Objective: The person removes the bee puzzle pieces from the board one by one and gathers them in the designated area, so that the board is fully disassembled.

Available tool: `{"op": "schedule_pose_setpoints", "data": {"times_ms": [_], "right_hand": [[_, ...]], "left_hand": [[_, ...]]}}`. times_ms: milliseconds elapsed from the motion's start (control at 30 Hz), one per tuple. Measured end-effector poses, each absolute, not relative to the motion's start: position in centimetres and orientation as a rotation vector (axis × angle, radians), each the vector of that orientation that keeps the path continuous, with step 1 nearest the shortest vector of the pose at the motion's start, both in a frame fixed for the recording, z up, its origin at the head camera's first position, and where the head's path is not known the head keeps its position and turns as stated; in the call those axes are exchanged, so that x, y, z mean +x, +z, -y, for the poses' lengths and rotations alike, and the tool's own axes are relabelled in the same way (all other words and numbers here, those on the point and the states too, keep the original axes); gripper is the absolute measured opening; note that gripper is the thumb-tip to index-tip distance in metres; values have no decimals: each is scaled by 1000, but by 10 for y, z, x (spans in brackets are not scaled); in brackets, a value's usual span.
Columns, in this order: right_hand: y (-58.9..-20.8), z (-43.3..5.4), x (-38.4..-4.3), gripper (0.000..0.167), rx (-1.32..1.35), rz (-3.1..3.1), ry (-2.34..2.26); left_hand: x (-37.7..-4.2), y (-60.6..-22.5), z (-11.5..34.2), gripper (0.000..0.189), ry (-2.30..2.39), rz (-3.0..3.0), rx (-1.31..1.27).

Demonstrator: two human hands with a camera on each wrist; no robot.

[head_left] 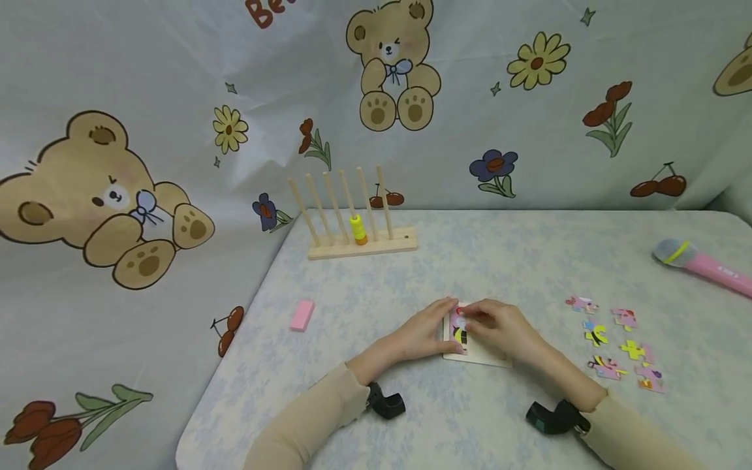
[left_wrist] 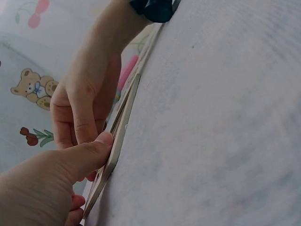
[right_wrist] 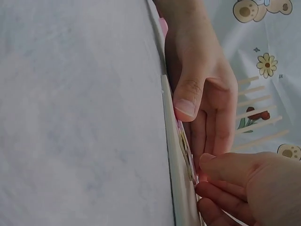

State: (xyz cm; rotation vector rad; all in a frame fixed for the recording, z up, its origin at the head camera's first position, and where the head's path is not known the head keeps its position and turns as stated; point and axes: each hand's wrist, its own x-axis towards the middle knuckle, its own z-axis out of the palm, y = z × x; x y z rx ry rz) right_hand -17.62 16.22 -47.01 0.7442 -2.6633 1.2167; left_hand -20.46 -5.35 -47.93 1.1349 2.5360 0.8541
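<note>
A small wooden puzzle board (head_left: 478,357) lies on the table, its left strip covered by pink pieces with a yellow-and-black picture (head_left: 459,333). My left hand (head_left: 418,335) holds the board at its left side, thumb on the near edge and fingers toward the far edge. From the right, my right hand (head_left: 506,329) reaches over the board. In the right wrist view, its thumb and forefinger (right_wrist: 225,190) pinch at the edge of a puzzle piece (right_wrist: 186,153), mostly hidden by the fingers. The left wrist view shows the left thumb (left_wrist: 101,143) against the board's rim (left_wrist: 123,127).
Several loose puzzle pieces (head_left: 608,369) lie to the right of the board. A pink toy microphone (head_left: 713,269) is at the far right. A wooden peg stand (head_left: 376,246) with yellow and orange beads stands at the back left, with a pink block (head_left: 302,316) nearer.
</note>
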Motion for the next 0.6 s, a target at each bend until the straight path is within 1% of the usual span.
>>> {"op": "schedule_pose_setpoints", "data": {"times_ms": [333,600], "right_hand": [[-480,-159,-173,28,782,2582,1141],[-480,-152,-177,25,731,2599,1187]], "left_hand": [[-203,-483,51,89,852,-2543,1148],[-203,-481,52,90,826,-2560,1142]]}}
